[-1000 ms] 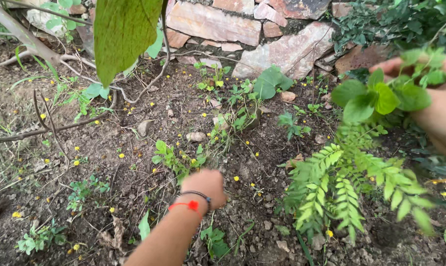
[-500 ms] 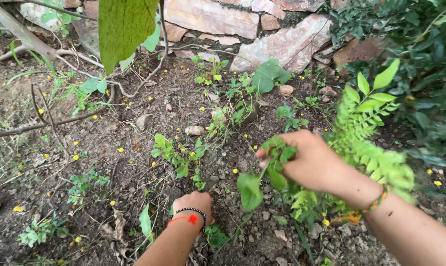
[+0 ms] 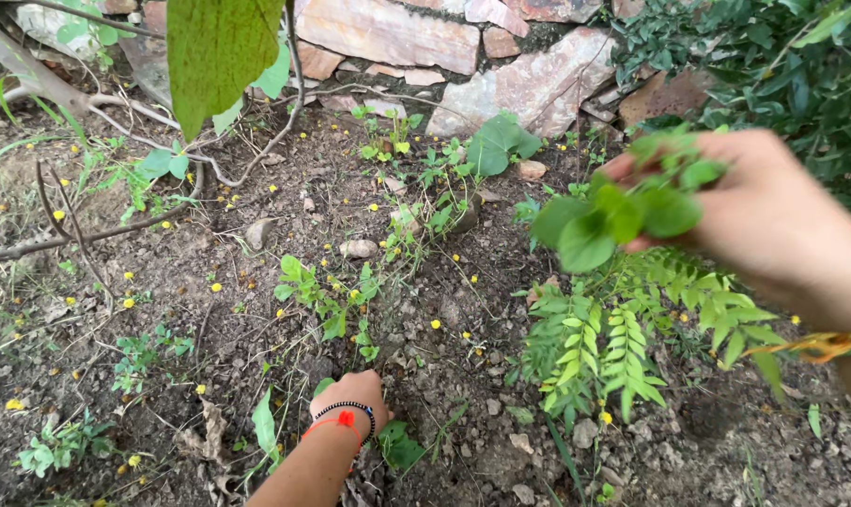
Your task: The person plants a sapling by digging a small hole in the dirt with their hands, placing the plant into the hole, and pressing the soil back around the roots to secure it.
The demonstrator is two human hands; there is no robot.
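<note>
On the bare, crumbly soil of a garden bed below a rough stone wall [image 3: 529,89], weeding is seen partly done. A bunch of pulled weeds [image 3: 623,202], broad-leaved and green, is held aloft at the right of the view in the right hand [image 3: 773,221], whose fingers are closed around the stems. The left hand [image 3: 350,394], marked by a red-and-black wrist band [image 3: 343,418], is pressed low to the ground with its fingers curled down among small leaves; whether a stem is actually pinched there cannot be told, since the fingertips are hidden.

As a judgement, some clearing has been achieved, given the bunch in hand, but much is left: a leafy seedling cluster [image 3: 327,296] stands just above the left hand, more small weeds [image 3: 402,141] are rooted near the wall, and low green sprigs [image 3: 54,446] remain at the lower left. A ferny plant [image 3: 613,343] grows beneath the raised bunch. Yellow fallen blossoms [image 3: 216,287] are scattered over the earth.

No packages, labels or signs are to be seen anywhere in the view.
</note>
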